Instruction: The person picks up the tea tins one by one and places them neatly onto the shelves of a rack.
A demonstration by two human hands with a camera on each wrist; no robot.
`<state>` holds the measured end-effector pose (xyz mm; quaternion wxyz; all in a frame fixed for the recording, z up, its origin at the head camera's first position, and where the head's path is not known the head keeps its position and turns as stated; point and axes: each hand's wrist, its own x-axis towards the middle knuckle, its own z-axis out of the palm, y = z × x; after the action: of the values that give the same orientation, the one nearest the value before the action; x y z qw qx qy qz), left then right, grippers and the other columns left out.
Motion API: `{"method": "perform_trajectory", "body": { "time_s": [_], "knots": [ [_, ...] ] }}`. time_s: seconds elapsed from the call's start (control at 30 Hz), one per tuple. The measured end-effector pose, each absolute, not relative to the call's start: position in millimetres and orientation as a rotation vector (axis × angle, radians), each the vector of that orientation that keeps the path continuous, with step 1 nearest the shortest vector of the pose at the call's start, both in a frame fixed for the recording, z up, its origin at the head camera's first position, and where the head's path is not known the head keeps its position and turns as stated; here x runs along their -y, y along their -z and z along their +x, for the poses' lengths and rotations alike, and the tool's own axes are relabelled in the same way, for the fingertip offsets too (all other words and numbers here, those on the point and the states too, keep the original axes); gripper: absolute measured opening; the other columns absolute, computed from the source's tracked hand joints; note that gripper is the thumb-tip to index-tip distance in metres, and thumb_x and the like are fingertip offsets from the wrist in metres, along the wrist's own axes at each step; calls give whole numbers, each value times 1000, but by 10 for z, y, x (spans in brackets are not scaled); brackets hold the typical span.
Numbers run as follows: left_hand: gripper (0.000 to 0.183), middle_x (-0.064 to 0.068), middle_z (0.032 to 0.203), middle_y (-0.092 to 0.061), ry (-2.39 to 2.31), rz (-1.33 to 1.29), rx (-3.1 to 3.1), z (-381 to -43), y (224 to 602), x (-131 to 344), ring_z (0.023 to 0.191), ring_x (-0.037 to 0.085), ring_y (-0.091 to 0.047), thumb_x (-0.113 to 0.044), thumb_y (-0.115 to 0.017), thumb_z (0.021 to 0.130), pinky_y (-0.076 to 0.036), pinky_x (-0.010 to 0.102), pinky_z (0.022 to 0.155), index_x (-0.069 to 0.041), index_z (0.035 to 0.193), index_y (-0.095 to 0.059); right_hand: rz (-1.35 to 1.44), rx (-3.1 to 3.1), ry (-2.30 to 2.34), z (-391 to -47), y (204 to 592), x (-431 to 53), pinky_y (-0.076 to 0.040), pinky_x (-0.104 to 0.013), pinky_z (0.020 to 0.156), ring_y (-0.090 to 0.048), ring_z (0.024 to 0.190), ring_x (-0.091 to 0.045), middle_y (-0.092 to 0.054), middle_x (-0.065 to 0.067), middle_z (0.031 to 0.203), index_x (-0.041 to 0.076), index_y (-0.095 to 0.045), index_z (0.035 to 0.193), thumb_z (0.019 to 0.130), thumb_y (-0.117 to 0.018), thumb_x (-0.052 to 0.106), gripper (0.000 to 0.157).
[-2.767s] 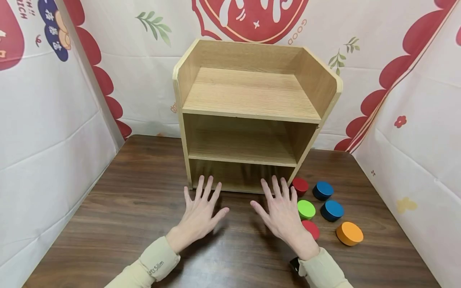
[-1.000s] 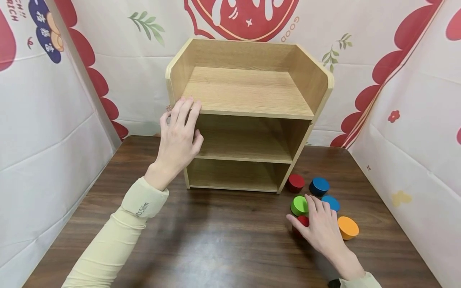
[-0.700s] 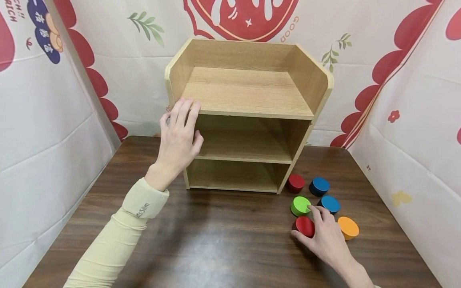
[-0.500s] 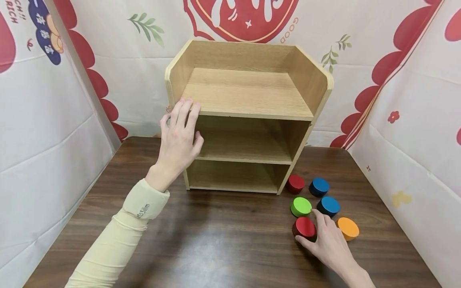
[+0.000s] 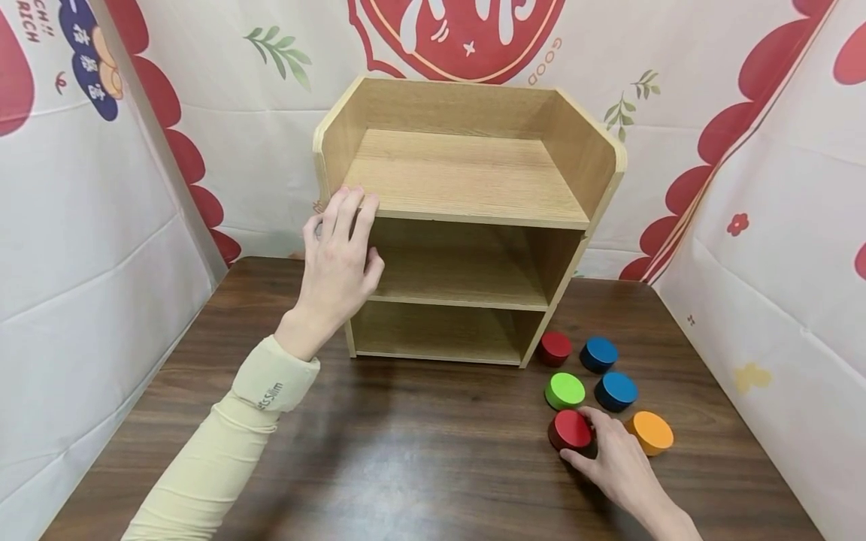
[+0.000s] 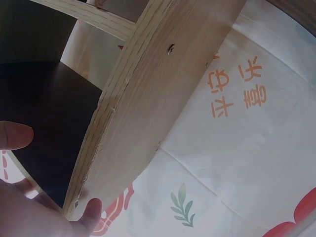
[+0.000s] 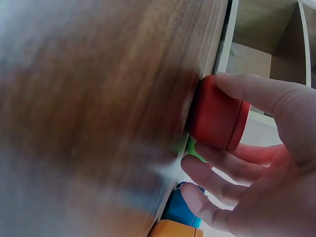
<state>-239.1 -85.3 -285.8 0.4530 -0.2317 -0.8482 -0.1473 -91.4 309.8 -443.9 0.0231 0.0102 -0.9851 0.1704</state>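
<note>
Right hand (image 5: 614,454) pinches nearer red cylinder (image 5: 570,430) between fingertips; left hand (image 5: 334,269) grips shelf (image 5: 467,171).

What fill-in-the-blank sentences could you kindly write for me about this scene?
The right hand is curved around a disc coloured ____.
The left hand touches the wooden shelf unit on its ____ side.
The blue discs number ____.
Besides the green disc, the only disc colour appearing once is ____.

Missing words: red; left; two; orange.

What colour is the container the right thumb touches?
Red; the container shows best in the right wrist view.
</note>
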Motion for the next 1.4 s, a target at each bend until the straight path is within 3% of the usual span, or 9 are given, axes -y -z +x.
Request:
{"method": "perform_trajectory", "body": {
  "time_s": [0.23, 0.47, 0.67, 1.03, 1.4],
  "knots": [
    [67, 14, 145, -42, 351, -571, 2096, -2391, 2859, 857, 140, 30, -31, -5, -58, 76, -30, 55, 102, -7, 141, -40, 11, 3081, -570, -938, 4422, -3099, -55, -44, 77, -59, 89, -25, -65, -19, 107, -3, -52, 122, 71, -83, 34, 70],
    [69, 14, 145, -42, 357, -572, 2085, -2401, 2863, 866, 140, 29, -31, -4, -59, 75, -29, 55, 101, -6, 141, -40, 33, 3018, -575, -933, 4389, -3048, -45, -24, 63, -53, 79, -16, -65, -10, 101, 3, -54, 119, 70, -82, 35, 64],
    [68, 14, 145, -42, 347, -568, 2093, -2396, 2862, 873, 140, 29, -30, -5, -59, 76, -30, 56, 101, -7, 141, -39, 87, 2958, -589, -979, 4281, -2949, -48, -28, 67, -56, 85, -17, -65, -10, 104, 5, -55, 119, 72, -81, 38, 63],
    [66, 13, 145, -41, 344, -570, 2101, -2403, 2866, 869, 141, 29, -30, -5, -56, 77, -30, 55, 101, -7, 141, -39, 245, 2816, -684, -1194, 4014, -2766, -45, -20, 58, -57, 77, -16, -67, -7, 102, 7, -55, 120, 71, -83, 38, 64],
    [69, 13, 146, -41, 342, -571, 2101, -2396, 2866, 867, 141, 29, -29, -4, -58, 76, -31, 56, 101, -8, 142, -38, 318, 2752, -783, -1426, 3696, -2616, -50, -21, 63, -62, 78, -16, -67, -9, 101, 4, -54, 122, 74, -81, 39, 65]
  ]
}}
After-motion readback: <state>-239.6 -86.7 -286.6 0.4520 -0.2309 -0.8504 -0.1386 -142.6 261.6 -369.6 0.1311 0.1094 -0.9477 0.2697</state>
